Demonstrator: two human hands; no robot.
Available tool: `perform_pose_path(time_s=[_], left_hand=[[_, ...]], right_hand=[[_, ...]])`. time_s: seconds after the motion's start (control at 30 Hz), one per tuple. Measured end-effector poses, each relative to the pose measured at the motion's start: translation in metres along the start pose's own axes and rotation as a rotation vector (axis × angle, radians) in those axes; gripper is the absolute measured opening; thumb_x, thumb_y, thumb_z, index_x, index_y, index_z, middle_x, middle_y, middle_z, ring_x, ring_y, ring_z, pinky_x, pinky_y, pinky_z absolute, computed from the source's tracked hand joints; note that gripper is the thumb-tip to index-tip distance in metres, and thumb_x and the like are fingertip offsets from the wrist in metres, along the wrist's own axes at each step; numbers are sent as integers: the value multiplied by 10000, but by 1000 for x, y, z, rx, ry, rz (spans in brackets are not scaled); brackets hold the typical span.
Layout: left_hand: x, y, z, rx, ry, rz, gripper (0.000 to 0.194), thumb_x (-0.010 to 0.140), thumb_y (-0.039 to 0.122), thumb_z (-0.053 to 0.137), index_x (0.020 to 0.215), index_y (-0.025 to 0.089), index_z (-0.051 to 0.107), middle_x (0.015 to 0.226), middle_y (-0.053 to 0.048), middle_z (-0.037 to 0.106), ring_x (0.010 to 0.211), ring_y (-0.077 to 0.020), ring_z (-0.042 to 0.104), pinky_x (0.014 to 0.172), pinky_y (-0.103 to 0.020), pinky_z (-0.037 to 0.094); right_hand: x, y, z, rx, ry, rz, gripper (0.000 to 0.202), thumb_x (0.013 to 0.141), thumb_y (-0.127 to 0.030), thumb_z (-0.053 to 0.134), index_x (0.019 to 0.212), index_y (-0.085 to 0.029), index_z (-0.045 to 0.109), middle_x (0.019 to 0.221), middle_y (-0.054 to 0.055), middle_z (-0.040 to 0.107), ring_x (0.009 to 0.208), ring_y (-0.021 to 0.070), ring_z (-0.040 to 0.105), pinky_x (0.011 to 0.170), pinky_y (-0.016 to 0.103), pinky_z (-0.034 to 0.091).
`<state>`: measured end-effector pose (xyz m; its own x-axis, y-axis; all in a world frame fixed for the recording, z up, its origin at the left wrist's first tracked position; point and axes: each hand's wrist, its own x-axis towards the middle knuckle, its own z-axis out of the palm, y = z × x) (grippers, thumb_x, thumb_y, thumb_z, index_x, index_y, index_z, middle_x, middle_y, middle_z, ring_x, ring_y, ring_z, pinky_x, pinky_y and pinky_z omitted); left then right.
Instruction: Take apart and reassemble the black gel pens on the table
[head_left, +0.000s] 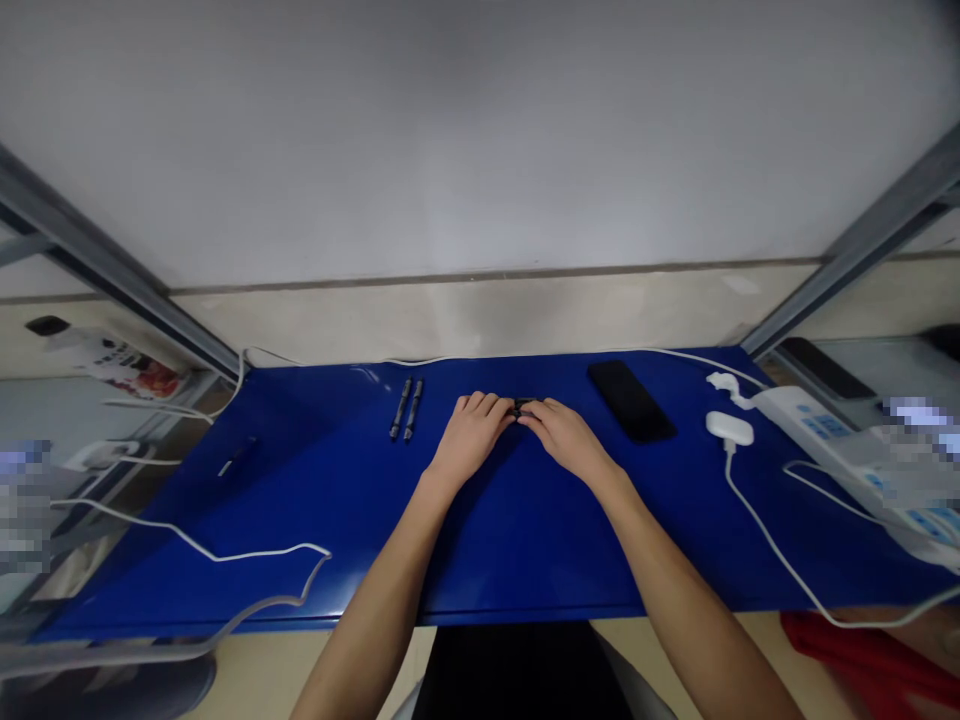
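My left hand (472, 428) and my right hand (559, 432) meet near the back middle of the blue desk (315, 480). Both have their fingers closed on a dark, slim object that looks like a black pen (523, 402). Most of it is hidden by the fingers, so its exact form does not show. Left of my left hand, two black pens (407, 410) lie side by side, apart from the hand. A black phone (631, 401) rests flat to the right of my right hand.
On the right, a white charger (729, 429) with a cable lies near a white power strip (817, 425). A thin dark item (238, 457) and a loose white cable (255, 553) are on the left. A bottle (112, 360) stands beyond the left frame post; a wall closes the back.
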<state>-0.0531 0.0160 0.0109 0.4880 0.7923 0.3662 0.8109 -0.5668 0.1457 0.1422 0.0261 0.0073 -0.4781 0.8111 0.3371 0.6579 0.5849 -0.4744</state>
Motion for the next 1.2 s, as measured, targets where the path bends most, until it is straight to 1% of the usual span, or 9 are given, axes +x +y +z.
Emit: perform_pose_path(time_s=[0.23, 0.47, 0.6, 0.73, 0.83, 0.9, 1.0, 1.07, 1.2], left_hand=[[-1, -1, 0, -21, -23, -14, 326, 1030, 366, 325, 1161, 251, 601, 984, -44, 630, 913, -194, 492, 776, -339, 307], [0, 1, -5, -132, -41, -71, 390, 1037, 382, 281, 1046, 229, 640, 936, -46, 644, 874, -187, 491, 749, -326, 299], [0, 2, -5, -116, -8, -102, 376, 1038, 373, 285, 1092, 236, 630, 926, -44, 636, 873, -190, 480, 743, -333, 295], [-1, 2, -3, -100, 11, -110, 363, 1037, 367, 292, 1126, 244, 622, 946, -47, 622, 900, -197, 469, 747, -337, 294], [-1, 1, -1, -107, 12, -126, 350, 1038, 347, 298, 1142, 250, 618, 944, -47, 613, 913, -200, 464, 751, -336, 299], [-1, 0, -1, -111, 8, -130, 351, 1039, 336, 294, 1143, 251, 618, 944, -48, 610, 915, -200, 462, 757, -338, 303], [0, 1, -1, -114, -7, -117, 364, 1039, 348, 286, 1125, 242, 623, 951, -51, 609, 909, -200, 461, 753, -341, 306], [0, 2, -1, -111, -8, -116, 363, 1038, 354, 288, 1128, 241, 621, 946, -52, 607, 904, -201, 461, 749, -343, 306], [0, 4, 0, -108, 8, -123, 357, 1038, 346, 285, 1131, 243, 614, 940, -52, 605, 906, -203, 463, 762, -345, 306]], right_hand=[[1, 5, 3, 144, 6, -95, 244, 997, -234, 462, 1148, -221, 654, 1128, 84, 703, 1008, 228, 624, 899, 395, 501], [0, 1, -1, 23, 72, -193, 263, 1000, -254, 448, 1118, -200, 677, 879, 89, 697, 831, 233, 581, 795, 390, 498], [0, -2, -4, 86, 133, -56, 216, 980, -320, 507, 998, -210, 691, 896, 70, 707, 837, 219, 606, 794, 361, 486], [1, -1, -7, 232, 111, 103, 260, 982, -315, 482, 836, -215, 672, 733, 26, 673, 696, 178, 614, 689, 310, 471], [2, -1, -8, 311, 152, 82, 86, 904, -294, 599, 929, -227, 647, 922, 43, 687, 866, 193, 627, 762, 312, 477], [2, -2, -7, 370, 144, 92, 206, 843, -308, 671, 1024, -238, 602, 1019, 50, 676, 924, 203, 623, 779, 319, 482], [2, -4, -8, 470, 79, 157, 254, 910, -339, 568, 1142, -240, 530, 837, 16, 671, 768, 178, 631, 735, 317, 493], [2, -6, -9, 484, 80, 153, 249, 945, -307, 487, 1183, -238, 512, 800, 10, 656, 758, 172, 631, 772, 330, 497], [1, -7, -9, 448, 131, 112, 474, 849, -278, 624, 1292, -251, 458, 1072, 71, 642, 992, 208, 617, 895, 373, 480]])
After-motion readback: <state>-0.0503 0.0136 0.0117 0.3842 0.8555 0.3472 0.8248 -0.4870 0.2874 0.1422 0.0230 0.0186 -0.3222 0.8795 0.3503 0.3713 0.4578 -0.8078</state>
